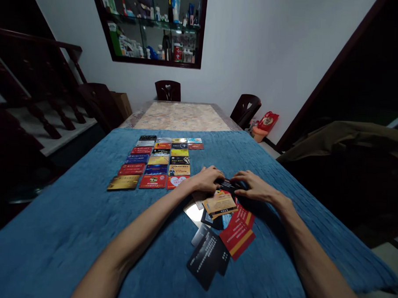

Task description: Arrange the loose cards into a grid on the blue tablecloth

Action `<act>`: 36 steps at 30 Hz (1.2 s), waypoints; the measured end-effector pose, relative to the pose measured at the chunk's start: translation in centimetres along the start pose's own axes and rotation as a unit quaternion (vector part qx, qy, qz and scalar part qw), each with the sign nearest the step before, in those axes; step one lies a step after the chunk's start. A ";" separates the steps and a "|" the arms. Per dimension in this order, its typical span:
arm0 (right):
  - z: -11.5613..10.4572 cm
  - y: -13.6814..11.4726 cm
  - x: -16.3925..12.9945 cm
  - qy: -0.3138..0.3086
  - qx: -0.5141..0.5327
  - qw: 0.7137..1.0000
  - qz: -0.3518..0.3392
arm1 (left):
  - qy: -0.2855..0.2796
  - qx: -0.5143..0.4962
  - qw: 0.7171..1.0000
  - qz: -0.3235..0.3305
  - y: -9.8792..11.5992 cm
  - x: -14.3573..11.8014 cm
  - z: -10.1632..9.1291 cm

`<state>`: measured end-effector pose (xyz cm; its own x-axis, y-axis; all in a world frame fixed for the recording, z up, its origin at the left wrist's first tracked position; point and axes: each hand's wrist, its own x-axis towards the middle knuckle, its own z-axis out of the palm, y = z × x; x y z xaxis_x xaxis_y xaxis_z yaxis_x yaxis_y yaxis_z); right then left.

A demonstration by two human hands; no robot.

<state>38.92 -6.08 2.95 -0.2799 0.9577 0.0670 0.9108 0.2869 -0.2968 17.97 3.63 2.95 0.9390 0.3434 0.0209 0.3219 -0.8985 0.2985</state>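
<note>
A loose pile of plastic cards lies on the blue cloth in front of me. At its far edge, my left hand (208, 179) has its fingers curled down on the left end of a black card (227, 186). My right hand (255, 187) pinches the same card's right end, thumb toward me. Nearer me in the pile are a yellow-orange card (220, 204), red cards with a gold stripe (237, 239) and a large black card (204, 258) with white print. A white card (193, 212) shows partly under the left wrist.
Left of the pile, several cards stand in neat columns, among them a gold card (123, 182) and a red card with a heart (178, 181). The blue cloth (67, 213) covers the near table. Dark chairs (167, 90) and a wall cabinet (156, 64) are beyond.
</note>
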 end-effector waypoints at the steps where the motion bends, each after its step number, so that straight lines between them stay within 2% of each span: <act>1: 0.0 0.0 0.0 -0.002 0.001 1.000 0.003 | 0.003 0.001 1.000 0.001 -0.1 0.0 0.0; 14: -0.3 -0.2 0.0 0.001 0.005 1.000 -0.009 | -0.001 0.017 1.000 0.022 -0.4 -0.2 -0.5; 16: -0.4 -0.3 0.0 0.015 0.005 1.000 -0.014 | 0.015 0.013 0.999 0.028 -0.7 -0.3 -0.7; 20: -0.1 -0.1 0.1 0.040 0.007 0.999 -0.012 | 0.082 -0.014 0.996 0.036 -1.4 -0.5 -1.0; 26: 1.3 0.6 0.7 0.117 -0.015 0.991 0.067 | 0.162 -0.069 0.984 0.003 -2.0 -0.5 -0.5; 31: 1.9 0.5 1.0 0.178 -0.008 0.978 0.107 | 0.189 -0.080 0.978 -0.030 -2.4 -0.5 -0.3; 36: 2.1 0.2 1.1 0.220 0.022 0.971 0.091 | 0.202 -0.072 0.976 -0.045 -2.8 -0.4 -0.2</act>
<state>38.15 -5.01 0.98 0.0505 0.9121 0.4068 0.9165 0.1195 -0.3818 16.64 6.02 2.28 0.7742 0.5247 0.3538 0.3525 -0.8219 0.4476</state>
